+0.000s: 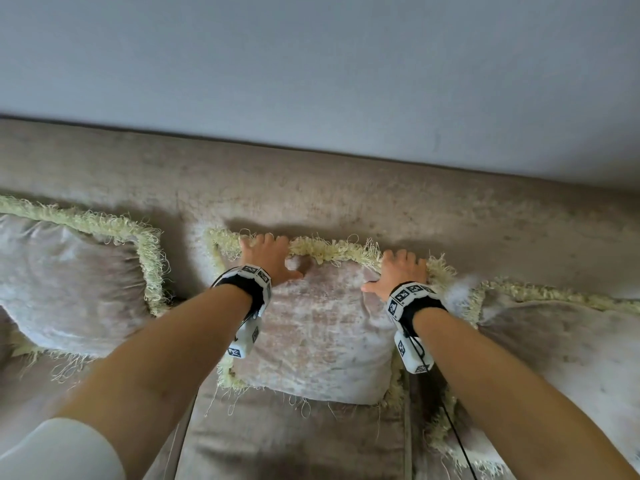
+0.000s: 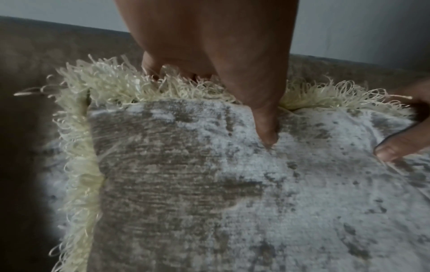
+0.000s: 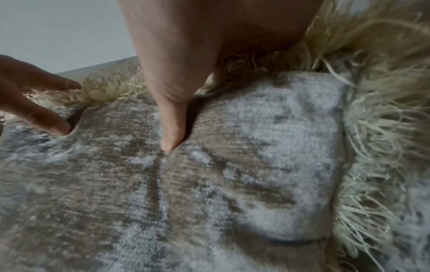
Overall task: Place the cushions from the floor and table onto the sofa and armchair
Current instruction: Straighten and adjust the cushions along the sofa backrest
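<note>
I hold the middle cushion upright against the sofa backrest, its lower edge on the seat. My left hand grips its fringed top edge near the left corner, fingers curled over the back, thumb pressed into the front; my right hand grips the same edge near the right corner. A second cushion leans to the left, a third touches it on the right. A pale wall rises behind the sofa
</note>
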The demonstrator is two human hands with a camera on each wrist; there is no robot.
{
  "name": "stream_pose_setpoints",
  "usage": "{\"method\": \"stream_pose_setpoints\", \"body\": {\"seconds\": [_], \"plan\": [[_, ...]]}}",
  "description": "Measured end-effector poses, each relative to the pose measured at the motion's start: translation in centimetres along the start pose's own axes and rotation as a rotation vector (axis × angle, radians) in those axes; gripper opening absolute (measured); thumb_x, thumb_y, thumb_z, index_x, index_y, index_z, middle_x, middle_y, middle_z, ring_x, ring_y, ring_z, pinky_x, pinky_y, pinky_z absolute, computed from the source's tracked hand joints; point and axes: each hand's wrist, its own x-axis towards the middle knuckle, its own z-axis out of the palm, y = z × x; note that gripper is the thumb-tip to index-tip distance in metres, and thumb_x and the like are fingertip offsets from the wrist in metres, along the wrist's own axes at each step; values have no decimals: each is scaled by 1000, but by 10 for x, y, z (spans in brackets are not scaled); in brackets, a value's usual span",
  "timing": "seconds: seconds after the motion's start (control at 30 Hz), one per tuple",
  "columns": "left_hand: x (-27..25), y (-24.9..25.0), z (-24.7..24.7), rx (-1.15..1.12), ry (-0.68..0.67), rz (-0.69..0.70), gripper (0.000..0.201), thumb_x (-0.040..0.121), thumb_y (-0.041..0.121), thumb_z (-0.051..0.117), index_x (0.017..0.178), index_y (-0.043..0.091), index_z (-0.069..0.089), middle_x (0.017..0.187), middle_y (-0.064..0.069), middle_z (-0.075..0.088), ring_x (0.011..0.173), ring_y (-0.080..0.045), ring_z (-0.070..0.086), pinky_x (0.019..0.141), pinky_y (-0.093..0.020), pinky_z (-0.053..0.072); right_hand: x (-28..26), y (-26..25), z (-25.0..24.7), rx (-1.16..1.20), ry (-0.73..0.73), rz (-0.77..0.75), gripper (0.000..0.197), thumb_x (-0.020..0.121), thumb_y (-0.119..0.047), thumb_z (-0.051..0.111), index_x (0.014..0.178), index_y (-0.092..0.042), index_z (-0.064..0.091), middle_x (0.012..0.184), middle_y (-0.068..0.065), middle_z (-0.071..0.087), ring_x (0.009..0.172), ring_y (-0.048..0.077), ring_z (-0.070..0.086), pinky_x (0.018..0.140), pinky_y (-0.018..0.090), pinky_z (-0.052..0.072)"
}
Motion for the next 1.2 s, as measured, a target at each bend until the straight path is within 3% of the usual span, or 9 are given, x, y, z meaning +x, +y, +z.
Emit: {"method": "stream_pose_setpoints", "body": {"seconds": [0.17,0.27,0.37,0.43,0.6,0.77,0.87,1.0,1.2], "plan": [[-9,5,3,-27,95,-37,86,73,80,54,133,21,40,135,-10,47,127,-28,43,109,-56,29,3,2,-2,-1,29,-9,92,72,-74,62,137,-13,39,130,12,52,120,30,48,99,44,34],[-20,0,4,-154,138,29,90,77,76,53,145,21,29,153,-12,28,141,-29,27,114,-53,20,-6,1,0,90,85,-33,87,74,-61,67,140,-18,32,131,9,49,121,27,46,102,46,31],[-35,-14,2,-247,137,155,87,83,65,57,152,25,22,162,-6,13,148,-24,14,119,-46,13,-19,-5,1,171,128,-57,79,78,-44,66,142,-21,26,134,8,44,125,25,41,108,50,24],[-48,-25,-4,-246,148,176,86,83,66,56,153,31,19,163,-2,10,149,-22,10,119,-51,9,-30,-11,-3,214,142,-55,80,79,-42,65,145,-23,23,139,8,39,130,25,35,111,53,20],[-80,-50,-33,-427,245,21,84,81,68,57,150,37,22,162,0,13,148,-25,12,113,-64,15,-62,-33,-29,339,139,-42,83,81,-52,64,147,-28,19,151,6,24,141,26,20,111,56,18],[-113,-63,-53,-591,372,35,74,81,69,53,144,38,30,156,-2,26,141,-25,27,107,-63,32,-110,-48,-57,566,174,-1,73,80,-50,62,143,-39,26,154,2,20,143,29,17,109,62,25],[-138,-68,-58,-657,396,80,73,78,73,48,140,40,32,152,-2,31,136,-26,33,102,-61,39,-147,-52,-66,669,166,84,78,78,-52,64,145,-43,25,156,1,15,144,31,16,112,60,21],[-173,-70,-53,-666,350,149,77,70,80,36,137,42,32,149,-1,34,136,-27,34,102,-62,37,-202,-59,-62,738,161,188,84,79,-53,66,148,-40,20,157,4,12,144,35,14,112,58,24],[-218,-56,-47,-679,333,306,69,80,70,51,141,42,33,154,2,29,141,-24,27,110,-59,27,-277,-54,-46,813,203,338,84,80,-47,68,149,-40,21,158,5,14,144,34,14,111,59,25]]}}
